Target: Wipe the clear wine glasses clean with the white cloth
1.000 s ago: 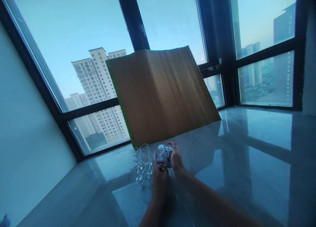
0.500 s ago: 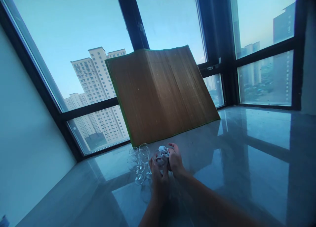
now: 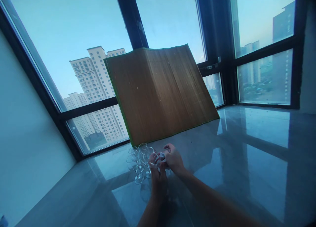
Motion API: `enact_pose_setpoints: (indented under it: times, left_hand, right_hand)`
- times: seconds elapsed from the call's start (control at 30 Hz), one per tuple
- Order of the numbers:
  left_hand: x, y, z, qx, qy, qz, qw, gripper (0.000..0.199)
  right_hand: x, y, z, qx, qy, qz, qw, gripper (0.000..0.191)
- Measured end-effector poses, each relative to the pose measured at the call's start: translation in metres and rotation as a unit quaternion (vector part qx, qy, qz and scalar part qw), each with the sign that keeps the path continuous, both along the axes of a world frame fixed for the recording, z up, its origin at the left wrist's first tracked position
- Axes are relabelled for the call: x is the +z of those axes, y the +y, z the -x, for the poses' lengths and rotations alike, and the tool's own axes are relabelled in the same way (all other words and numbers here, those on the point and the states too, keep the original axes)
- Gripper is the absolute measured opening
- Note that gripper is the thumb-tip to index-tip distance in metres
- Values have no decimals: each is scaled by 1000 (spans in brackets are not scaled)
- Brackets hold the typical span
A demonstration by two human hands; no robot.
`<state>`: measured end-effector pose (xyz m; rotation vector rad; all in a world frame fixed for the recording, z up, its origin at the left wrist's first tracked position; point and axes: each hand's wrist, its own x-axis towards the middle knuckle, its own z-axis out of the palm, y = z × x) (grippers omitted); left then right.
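Note:
Just right of a cluster of stemmed wine glasses [image 3: 139, 178], my two hands are close together above the floor. My left hand [image 3: 158, 177] is closed around a clear wine glass [image 3: 156, 158], whose outline partly blends with the glasses behind it. My right hand [image 3: 174, 159] is closed with bent fingers on a pale, crumpled cloth [image 3: 162, 155] beside that glass. Much of the cloth is hidden by the fingers. Whether the cloth reaches inside the bowl I cannot tell. The standing glasses are upright, several of them, near the left hand's fingers.
A large brown board [image 3: 163, 95] with a green edge leans against the dark window frame [image 3: 217, 33] behind the glasses. Glossy grey floor [image 3: 237, 187] spreads around, reflecting the windows. A pale wall [image 3: 22, 121] rises on the left.
The cloth, bulging white from the glass before, now shows less and lies between the hands. My right hand has turned and shifted slightly left. The held glass has tilted toward the standing ones.

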<state>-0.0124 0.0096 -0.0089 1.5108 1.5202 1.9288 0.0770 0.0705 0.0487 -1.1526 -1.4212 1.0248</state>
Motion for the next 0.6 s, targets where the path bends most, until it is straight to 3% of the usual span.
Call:
enact_pose_setpoints:
  times: [0.1,0.3,0.47,0.6]
  left_hand:
    - [2,1,0,-2,-18,-8,1000,58]
    - [2,1,0,40,10,-37,998,55]
    - [0,0,0,38,14,-38,998,54]
    - [3,2,0,26,-8,-33,999,58]
  right_hand:
    - [-5,4,5,42,0,9,999,17]
    - [-7,2,10,51,4,18,999,15]
    - [-2,4,5,9,0,-14,1000,7]
    - [6,4,0,-59,62,-84,993,16]
